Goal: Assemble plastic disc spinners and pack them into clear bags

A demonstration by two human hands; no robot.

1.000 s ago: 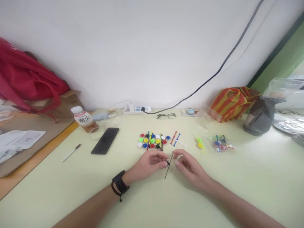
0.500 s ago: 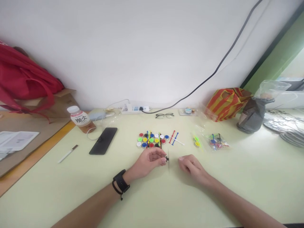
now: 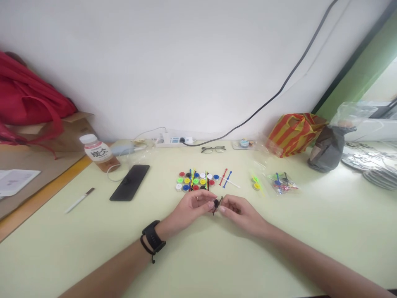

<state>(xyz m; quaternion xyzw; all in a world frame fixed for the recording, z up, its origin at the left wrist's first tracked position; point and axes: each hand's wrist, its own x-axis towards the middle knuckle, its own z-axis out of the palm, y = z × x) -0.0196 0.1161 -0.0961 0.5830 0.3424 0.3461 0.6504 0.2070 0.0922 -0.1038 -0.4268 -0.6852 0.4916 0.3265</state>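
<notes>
My left hand [image 3: 190, 209] pinches a small black arrow spinner [image 3: 216, 203] between thumb and fingertips, low over the table. The spinner's thin arrow is tilted. From the other side my right hand [image 3: 240, 210] is curled with its thumb and index fingertips at the arrow's edge; their exact contact is too small to make out. Just beyond the hands lie several round discs in rows, among them a yellow disc [image 3: 202, 182], with coloured arrows across them. To their right lie a red arrow [image 3: 223, 176], a blue arrow [image 3: 227, 179] and a white one.
A black phone [image 3: 130, 183], a white pen [image 3: 80, 200] and a drink bottle [image 3: 99, 153] are on the left. Behind are glasses [image 3: 213, 149] and a power strip [image 3: 173, 141]. Small plastic packets [image 3: 283, 183] lie right, before a striped bag [image 3: 294, 134] and a grey bag [image 3: 327, 149].
My right hand has moved left to the spinner, and its fingers have loosened from a tighter curl. The spinner's arrow has turned from upright to slanted. The view has shifted slightly.
</notes>
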